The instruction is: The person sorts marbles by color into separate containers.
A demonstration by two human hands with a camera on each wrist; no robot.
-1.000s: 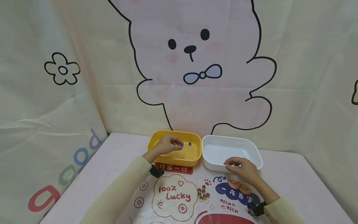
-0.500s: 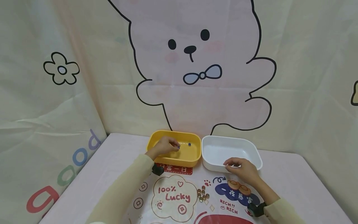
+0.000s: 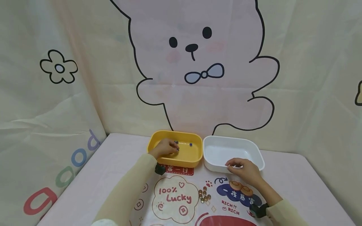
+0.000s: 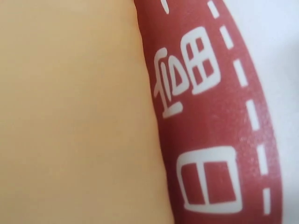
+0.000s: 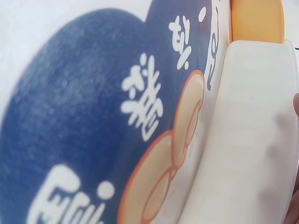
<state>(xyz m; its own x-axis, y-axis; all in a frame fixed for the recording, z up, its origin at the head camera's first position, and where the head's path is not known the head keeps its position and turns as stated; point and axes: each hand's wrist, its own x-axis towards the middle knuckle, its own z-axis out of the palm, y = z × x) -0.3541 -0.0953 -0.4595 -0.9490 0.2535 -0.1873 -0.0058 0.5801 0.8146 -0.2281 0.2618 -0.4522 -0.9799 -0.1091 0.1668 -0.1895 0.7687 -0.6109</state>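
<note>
Over the left part of the yellow box [image 3: 186, 155], my left hand [image 3: 165, 148] reaches down and pinches a small blue bead [image 3: 177, 150] at its fingertips. Two more blue beads lie in that box, one [image 3: 176, 142] just beyond the fingers and another [image 3: 190, 144] farther right. The box's yellow outer wall [image 4: 74, 112] fills much of the left wrist view, where the hand is out of sight. My right hand [image 3: 245, 169] holds the near rim of the white box [image 3: 226, 147]. In the right wrist view, fingers [image 5: 296, 103] show at the rim of its white wall [image 5: 247, 130].
The two boxes stand side by side at the back of the table. Several gold-brown beads [image 3: 204, 195] lie in a cluster on the printed tablecloth [image 3: 172, 213], in front of the boxes. A hanging cloth [image 3: 113, 103] with a cartoon bear rises behind the table.
My left hand has shifted a little left and down inside the yellow box, with the blue bead at its fingertips. A blue bead beyond the hand has come into view. The right hand stays put.
</note>
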